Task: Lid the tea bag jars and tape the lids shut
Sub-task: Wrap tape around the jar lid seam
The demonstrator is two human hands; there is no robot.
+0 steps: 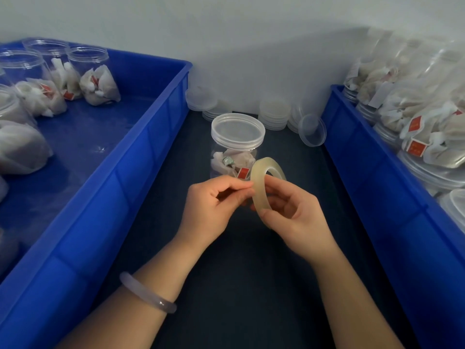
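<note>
A clear jar [235, 157] of tea bags stands upright on the dark table, its clear lid [237, 129] on top. Just in front of it my right hand [294, 212] grips a roll of clear tape [259, 190], thumb on the outer face and fingers through the core. My left hand [214, 207] pinches at the tape's edge with thumb and forefinger, right beside the roll. Both hands hover a little nearer to me than the jar, not touching it.
A blue crate [141, 157] on the left holds open jars of tea bags [93, 76]. A blue crate [377, 177] on the right is piled with lidded jars lying down. Stacks of spare lids [274, 114] sit behind the jar by the wall; one lid [312, 131] leans tilted.
</note>
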